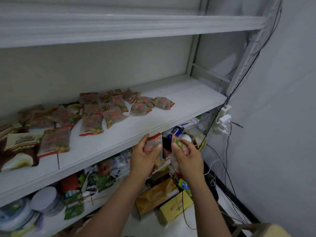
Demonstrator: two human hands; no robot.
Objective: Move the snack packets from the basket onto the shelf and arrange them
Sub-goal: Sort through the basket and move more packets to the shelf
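My left hand grips one clear snack packet with red print, just under the front lip of the white shelf. Beside it my right hand grips a second snack packet of the same kind. Both hands are below and in front of the shelf edge. Several matching packets lie spread flat on the left and middle of the shelf. A brown-and-cream bag lies at the shelf's far left. The basket is out of view.
The right third of the shelf carries nothing. Another shelf board runs overhead. The lower shelf holds plates, green packs and yellow boxes. Cables and a power strip hang by the right wall.
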